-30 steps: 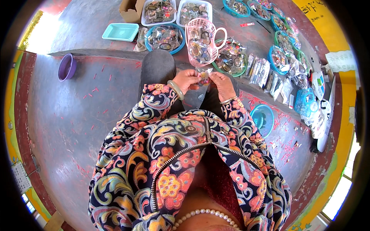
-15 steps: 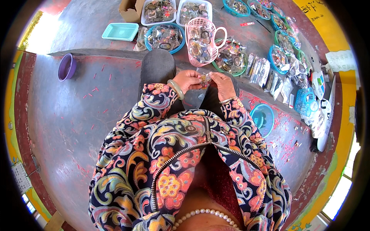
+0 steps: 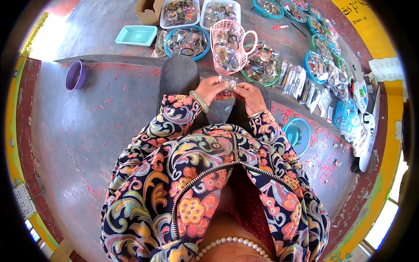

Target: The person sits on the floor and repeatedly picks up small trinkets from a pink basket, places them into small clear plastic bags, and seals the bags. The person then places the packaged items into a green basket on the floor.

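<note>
Between my two hands, over my lap, is a small clear plastic bag point(image 3: 228, 86) with small colourful pieces inside, too small to make out. My left hand point(image 3: 210, 90), below a pale bangle, pinches the bag's left side. Fingers of my right hand point(image 3: 250, 97) pinch its right side. Just beyond my hands stands a pink handled basket point(image 3: 251, 36) holding several bagged items, some with dark round bands. A green basket point(image 3: 275, 82) with similar packets is to the right of it, and a blue basin point(image 3: 205, 54) of packets to the left.
Two white trays point(image 3: 201, 22) of packets and a turquoise tray point(image 3: 136, 36) lie at the back. A purple basin point(image 3: 75, 76) stands at left, a blue bucket point(image 3: 307, 135) by my right side. Bundles of silvery packets point(image 3: 294, 81) and more baskets line the right; red scraps litter the floor.
My hands have shifted slightly, and the small bag between them has turned, so its colourful contents show differently. The baskets and trays around have not moved.
</note>
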The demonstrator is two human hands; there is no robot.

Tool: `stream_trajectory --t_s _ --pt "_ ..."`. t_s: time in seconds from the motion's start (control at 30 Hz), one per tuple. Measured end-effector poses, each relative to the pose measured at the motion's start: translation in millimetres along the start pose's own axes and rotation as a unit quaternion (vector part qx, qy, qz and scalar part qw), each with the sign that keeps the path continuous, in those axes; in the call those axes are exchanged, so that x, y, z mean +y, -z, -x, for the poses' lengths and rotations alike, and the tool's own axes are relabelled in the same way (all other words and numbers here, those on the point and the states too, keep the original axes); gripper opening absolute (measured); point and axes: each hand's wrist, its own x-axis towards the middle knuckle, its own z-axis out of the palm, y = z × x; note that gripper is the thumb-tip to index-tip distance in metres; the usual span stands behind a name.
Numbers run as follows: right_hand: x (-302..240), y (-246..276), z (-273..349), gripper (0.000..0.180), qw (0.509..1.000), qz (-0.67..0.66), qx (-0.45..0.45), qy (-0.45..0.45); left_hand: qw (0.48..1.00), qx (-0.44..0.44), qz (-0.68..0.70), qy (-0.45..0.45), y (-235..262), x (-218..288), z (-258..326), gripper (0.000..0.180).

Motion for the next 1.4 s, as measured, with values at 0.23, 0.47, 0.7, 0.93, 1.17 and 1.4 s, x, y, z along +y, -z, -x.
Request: stream_trajectory --t_s 0.23,0.47,0.7,0.93,1.17,1.4 --pt "0.5 -2.8 -0.5 0.008 0.999 -0.021 0.033 0.029 0.997 -0.038 0.063 0.001 4.4 -3.5 -2.3 0.02" --pt "-2.8 -0.9 -0.1 0.01 0.999 0.032 -0.008 -0.022 0.998 -0.008 0.057 -0.006 7.2 -2.4 -1.5 0.018" --pt "-3.0 -2.8 1.4 0.008 1.0 0.008 -0.022 -0.016 0.999 0.001 0.023 0.024 2.0 4.6 2.2 0.017" --pt "-1.1 -1.9 -0.7 0.01 0.999 0.017 -0.03 -0.009 1.0 0.01 -0.021 0.015 3.9 0.9 1.7 0.018" --pt "1.2 1.7 -1.6 0.021 0.997 0.022 -0.068 -0.016 0.998 0.04 -0.043 0.018 0.2 3.7 3.0 0.015" --pt "2.2 -0.2 -3.0 0.032 0.996 -0.013 -0.087 0.013 0.999 0.043 -0.012 0.023 -0.6 2.6 3.5 0.018"
